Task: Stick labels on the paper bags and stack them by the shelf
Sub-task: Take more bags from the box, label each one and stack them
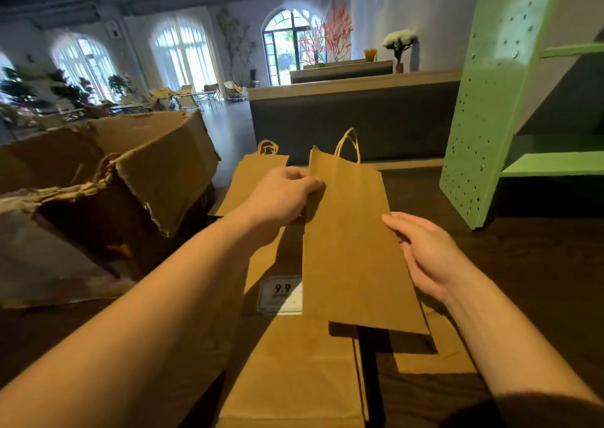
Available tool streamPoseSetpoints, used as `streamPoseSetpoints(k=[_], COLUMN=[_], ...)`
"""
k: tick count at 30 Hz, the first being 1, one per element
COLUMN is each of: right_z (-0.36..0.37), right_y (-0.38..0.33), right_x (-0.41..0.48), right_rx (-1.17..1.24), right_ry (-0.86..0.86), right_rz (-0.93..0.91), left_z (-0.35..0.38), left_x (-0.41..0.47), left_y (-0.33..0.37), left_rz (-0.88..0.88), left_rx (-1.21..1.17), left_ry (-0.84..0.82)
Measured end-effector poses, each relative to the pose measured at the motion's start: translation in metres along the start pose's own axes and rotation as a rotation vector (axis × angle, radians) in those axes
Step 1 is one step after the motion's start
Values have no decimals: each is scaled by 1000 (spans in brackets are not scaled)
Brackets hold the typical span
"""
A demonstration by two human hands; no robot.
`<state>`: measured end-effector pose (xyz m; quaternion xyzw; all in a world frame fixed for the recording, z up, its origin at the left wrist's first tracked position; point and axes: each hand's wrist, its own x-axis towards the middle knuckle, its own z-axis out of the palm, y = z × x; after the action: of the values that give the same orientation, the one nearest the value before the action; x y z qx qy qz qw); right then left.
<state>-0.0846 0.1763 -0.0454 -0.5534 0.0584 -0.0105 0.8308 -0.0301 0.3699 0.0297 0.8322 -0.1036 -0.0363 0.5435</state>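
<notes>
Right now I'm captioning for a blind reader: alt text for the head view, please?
Two bare hands hold a brown paper bag above a dark table: left hand pinching its top edge, right hand against its side. A white 9.9 label shows on a bag beneath.

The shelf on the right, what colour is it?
Light green shelf, dotted with small holes; seen in the head view.

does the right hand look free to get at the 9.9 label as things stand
Probably not directly: the right hand rests against the held paper bag, which overlaps the label's right edge and lies between them. The left hand pinches that bag's top.
</notes>
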Motion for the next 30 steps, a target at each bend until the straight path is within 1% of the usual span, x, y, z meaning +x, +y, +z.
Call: streamPoseSetpoints(k=[1, 3, 5, 8, 11, 15, 21, 24, 26, 27, 28, 30], right_z=[4, 11, 15, 22, 24, 25, 22, 23, 22, 19, 14, -4], right_y=[0, 1, 4, 9, 17, 23, 29, 31, 28, 26, 25, 25], right_x=[-3, -11, -15, -17, -14, -11, -5, -7, -7, -5, -1, 13], right_rx=[-11, -117, -226, -347, -415, -481, -649, -805, -831, -830, -843, -916], right_ry=[-63, -198, -283, -374, -391, -337, -258, -244, -231, -190, -110, 152], right_rz=[39, 141, 216, 266, 248, 159, 30, -88, -125, -139, -167, -249], left_z=[-11, -30, -43, -54, -58, -58, -52, -52, -48, -45, -40, -26], left_x=[-5, -16, -26, -34, -36, -39, -40, -39, -37, -37, -36, -35], left_y=[-6, -17, -28, -47, -63, -73, -79, -81, -76, -71, -64, -48], left_rz=[-8, -37, -65, -69, -62, -19, -4, 33, 90, 124, 156, 220], left_rx=[23, 93, 111, 227, 385, 554, 746, 795, 807, 810, 802, 759], left_ry=[6, 6, 1, 18, 26, 63, 101, 128, 140, 144, 141, 114])
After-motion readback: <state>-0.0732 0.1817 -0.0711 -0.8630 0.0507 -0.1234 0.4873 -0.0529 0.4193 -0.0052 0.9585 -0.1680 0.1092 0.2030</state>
